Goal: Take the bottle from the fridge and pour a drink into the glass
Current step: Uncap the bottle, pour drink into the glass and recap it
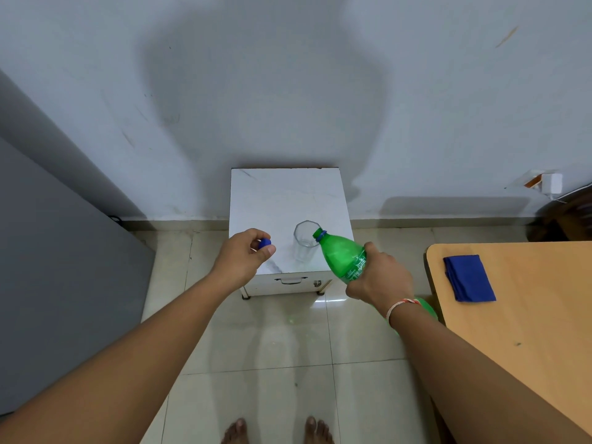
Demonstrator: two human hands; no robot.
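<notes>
The right hand (381, 280) is wrapped around the middle of the green bottle (342, 257), with the fingers curled over its label. The bottle is tipped over, and its open mouth points at the rim of the glass (304, 240) and sits just at the right side of that rim. The bottom end of the bottle sticks out behind the right wrist, which has a thread band (402, 305) tied on it. The left hand (243, 256) is to the left of the glass and pinches the blue cap (264, 243) between the thumb and fingers. The glass stands upright on the white top of a small cabinet (282, 193), near the front edge. The glass is clear, and no drink can be seen in it. The cabinet is pushed against the pale wall (288, 75) behind the glass and has a drawer handle (291, 280) on its front. To the right of the glass there is a wooden table (528, 315) with a folded blue cloth (469, 278) lying on it. To the left of the glass stands a big grey fridge (48, 267). Below the glass, on the tiled floor (272, 347), two bare feet (235, 431) show.
</notes>
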